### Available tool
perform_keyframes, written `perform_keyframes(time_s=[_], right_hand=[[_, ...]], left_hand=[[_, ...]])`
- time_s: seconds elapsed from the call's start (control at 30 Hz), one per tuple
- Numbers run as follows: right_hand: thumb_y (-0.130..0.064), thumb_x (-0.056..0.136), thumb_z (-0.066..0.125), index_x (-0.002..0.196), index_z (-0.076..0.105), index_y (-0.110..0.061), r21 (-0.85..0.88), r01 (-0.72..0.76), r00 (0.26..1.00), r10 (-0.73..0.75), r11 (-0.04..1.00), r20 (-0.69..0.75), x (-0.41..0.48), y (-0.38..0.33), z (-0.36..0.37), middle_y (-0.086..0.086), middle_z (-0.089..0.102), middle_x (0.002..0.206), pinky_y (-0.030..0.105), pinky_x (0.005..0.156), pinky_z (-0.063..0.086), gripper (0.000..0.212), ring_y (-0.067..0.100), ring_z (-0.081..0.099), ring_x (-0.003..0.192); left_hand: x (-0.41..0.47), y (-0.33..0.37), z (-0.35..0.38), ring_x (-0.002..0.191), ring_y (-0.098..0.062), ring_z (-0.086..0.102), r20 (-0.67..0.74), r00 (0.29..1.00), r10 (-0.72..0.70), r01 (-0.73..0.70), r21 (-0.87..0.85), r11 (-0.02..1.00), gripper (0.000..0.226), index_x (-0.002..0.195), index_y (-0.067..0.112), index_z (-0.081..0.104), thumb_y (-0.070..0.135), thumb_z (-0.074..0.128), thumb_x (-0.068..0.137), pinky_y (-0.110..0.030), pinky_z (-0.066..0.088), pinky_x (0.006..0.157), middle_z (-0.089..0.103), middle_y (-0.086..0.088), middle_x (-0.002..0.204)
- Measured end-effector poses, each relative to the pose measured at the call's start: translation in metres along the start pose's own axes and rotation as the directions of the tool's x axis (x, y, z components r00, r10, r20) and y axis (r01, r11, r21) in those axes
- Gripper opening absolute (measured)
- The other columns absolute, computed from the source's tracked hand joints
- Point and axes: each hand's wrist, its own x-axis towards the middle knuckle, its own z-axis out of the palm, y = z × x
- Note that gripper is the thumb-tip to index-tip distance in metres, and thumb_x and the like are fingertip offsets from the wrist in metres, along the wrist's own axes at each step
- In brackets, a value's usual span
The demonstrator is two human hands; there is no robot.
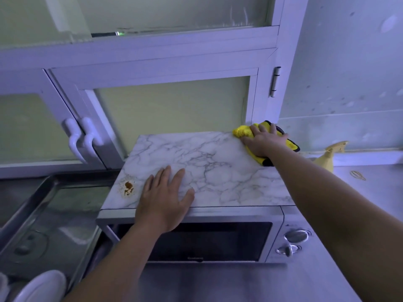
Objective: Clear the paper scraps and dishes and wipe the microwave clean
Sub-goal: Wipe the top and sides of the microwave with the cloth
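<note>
Bare forearms (122, 258), left hand (164, 198), right hand (262, 142)

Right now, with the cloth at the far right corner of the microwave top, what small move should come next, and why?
Probably slide the right hand with the yellow cloth across the marbled top toward the brown stain near its front left corner. The stain is unwiped, far from the cloth, and the left hand lies flat beside it.

The microwave (196, 236) is silver with a dark door; its top has white marble pattern with grey veins and one brown stain (128, 186). The cloth (242, 130) is yellow with black edge. The spray bottle (329, 156) is pale yellow.
</note>
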Motion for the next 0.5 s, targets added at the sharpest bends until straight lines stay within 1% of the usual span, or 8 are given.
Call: perform_keyframes(time_s=[0.07,0.2,0.4,0.5], right_hand=[[-0.073,0.085,0.014,0.155,0.012,-0.039,-0.009,0.024,1.000,-0.024,1.000,0.000,-0.011,0.002,0.003,-0.011,0.007,0.167,0.073,0.109,0.007,0.078,0.029,-0.005,0.154],[-0.077,0.085,0.012,0.155,0.009,-0.040,-0.025,0.081,0.997,-0.081,0.996,-0.005,-0.043,0.010,0.006,-0.012,0.003,0.167,0.072,0.109,0.007,0.080,0.027,-0.005,0.154],[-0.084,0.079,0.005,0.155,0.003,-0.044,-0.046,0.185,0.983,-0.185,0.982,-0.002,-0.106,0.021,0.010,-0.013,-0.002,0.167,0.072,0.111,0.004,0.086,0.025,-0.008,0.154],[-0.084,0.078,0.004,0.154,0.001,-0.047,-0.049,0.235,0.972,-0.236,0.971,-0.004,-0.134,0.025,0.015,-0.014,-0.003,0.167,0.070,0.112,0.000,0.085,0.023,-0.011,0.154]], left_hand=[[0.000,0.000,0.000,0.153,-0.014,-0.003,0.008,1.000,-0.001,0.001,0.006,1.000,0.078,0.157,0.037,0.008,0.070,0.007,0.087,-0.037,-0.003,0.124,0.001,0.001,0.168],[0.000,0.000,-0.002,0.153,-0.016,-0.001,0.022,1.000,-0.012,0.011,0.024,1.000,0.080,0.157,0.036,0.008,0.071,0.005,0.085,-0.038,-0.001,0.124,0.003,0.001,0.167],[0.000,0.001,-0.004,0.153,-0.016,-0.002,0.038,0.999,-0.009,0.008,0.020,1.000,0.075,0.157,0.035,0.010,0.068,0.012,0.090,-0.040,0.000,0.124,0.003,-0.001,0.168],[0.001,0.001,-0.004,0.153,-0.017,-0.002,0.039,0.999,-0.008,0.007,0.017,1.000,0.074,0.157,0.035,0.010,0.067,0.012,0.090,-0.041,0.001,0.124,0.003,-0.001,0.168]])
